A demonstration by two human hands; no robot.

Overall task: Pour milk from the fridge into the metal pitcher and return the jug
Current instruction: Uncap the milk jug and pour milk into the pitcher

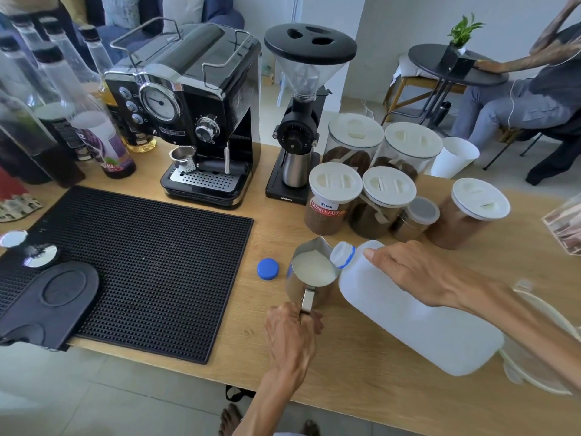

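Two hands | jug (408, 316) tilted over pitcher (309, 275) | wooden counter (361, 366)

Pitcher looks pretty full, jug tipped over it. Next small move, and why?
Probably tip the milk jug back upright with the right hand. Milk in the metal pitcher already sits near its rim, and the left hand has its handle. The blue cap waits alongside.

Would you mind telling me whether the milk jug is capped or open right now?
Open. The milk jug is tipped with its bare spout over the metal pitcher, and its blue cap lies on the counter beside the pitcher.
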